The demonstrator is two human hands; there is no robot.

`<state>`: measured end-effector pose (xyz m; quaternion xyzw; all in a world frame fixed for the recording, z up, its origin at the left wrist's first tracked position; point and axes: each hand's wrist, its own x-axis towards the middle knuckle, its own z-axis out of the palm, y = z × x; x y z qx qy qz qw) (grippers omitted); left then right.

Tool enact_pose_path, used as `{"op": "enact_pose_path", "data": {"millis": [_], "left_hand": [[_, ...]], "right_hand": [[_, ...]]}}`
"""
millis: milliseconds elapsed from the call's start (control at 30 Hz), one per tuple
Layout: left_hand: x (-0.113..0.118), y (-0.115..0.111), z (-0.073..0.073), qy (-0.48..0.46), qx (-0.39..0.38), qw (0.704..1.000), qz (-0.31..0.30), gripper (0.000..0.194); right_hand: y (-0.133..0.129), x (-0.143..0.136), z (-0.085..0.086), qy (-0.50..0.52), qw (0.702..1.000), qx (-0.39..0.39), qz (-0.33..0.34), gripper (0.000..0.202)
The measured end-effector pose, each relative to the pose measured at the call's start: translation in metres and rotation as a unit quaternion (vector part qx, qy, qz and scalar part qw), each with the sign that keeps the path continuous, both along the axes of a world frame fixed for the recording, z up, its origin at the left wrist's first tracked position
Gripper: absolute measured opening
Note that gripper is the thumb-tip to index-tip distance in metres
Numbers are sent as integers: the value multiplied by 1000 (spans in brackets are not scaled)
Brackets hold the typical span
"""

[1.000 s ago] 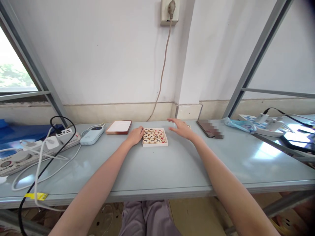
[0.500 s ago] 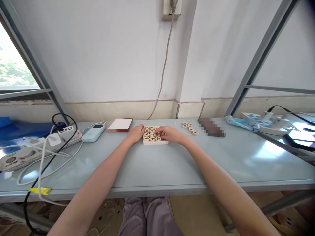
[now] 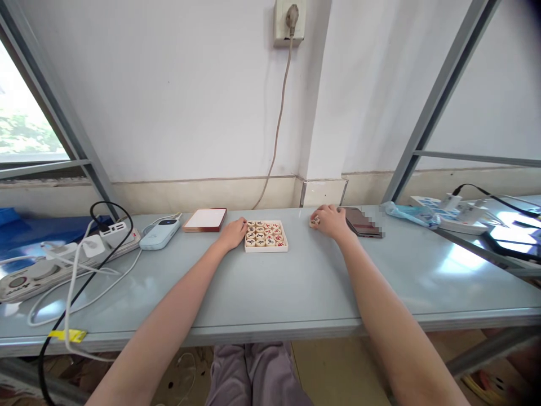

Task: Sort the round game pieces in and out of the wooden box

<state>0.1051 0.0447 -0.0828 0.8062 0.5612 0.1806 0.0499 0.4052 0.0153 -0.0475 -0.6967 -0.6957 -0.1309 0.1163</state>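
Pale walls back a smooth grey table (image 3: 270, 293) — left hand (image 3: 234, 233) half-curled at the white box (image 3: 266, 250) of round pieces (image 3: 261, 242); right hand (image 3: 331, 221) curls over loose discs (image 3: 315, 221), grip unclear.

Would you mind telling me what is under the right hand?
The right hand partly covers at least one round, marked piece; anything farther under its palm is hidden from view.
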Motion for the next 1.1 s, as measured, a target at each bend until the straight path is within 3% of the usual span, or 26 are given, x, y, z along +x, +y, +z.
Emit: {"op": "enact_pose_path", "data": {"millis": [67, 133, 233, 300, 400, 700, 800, 933, 1100], "left_hand": [[0, -1, 1, -2, -1, 1000, 1, 35], [0, -1, 1, -4, 3, 1000, 0, 35], [0, -1, 0, -2, 6, 1000, -1, 36], [0, -1, 0, 1, 8, 1000, -2, 35], [0, -1, 0, 0, 13, 1000, -3, 34], [0, -1, 0, 3, 12, 1000, -4, 35], [1, -3, 2, 8, 8, 1000, -3, 35], [1, -3, 2, 7, 6, 1000, 1, 36], [0, -1, -1, -1, 9, 1000, -5, 35]], "right_hand": [[0, 1, 0, 1, 1000, 10, 22, 22], [-2, -10, 5, 66, 992, -13, 105, 27], [-10, -41, 13, 194, 942, -71, 266, 30], [-17, -62, 17, 217, 899, -157, 346, 31], [-26, -81, 17, 206, 873, -223, 382, 31], [-22, -81, 9, 217, 873, -218, 378, 29], [-23, -80, 12, 206, 890, -195, 356, 26], [-22, -63, 21, 178, 936, -148, 264, 34], [-16, -25, 23, 58, 984, -155, 68, 27]]}}
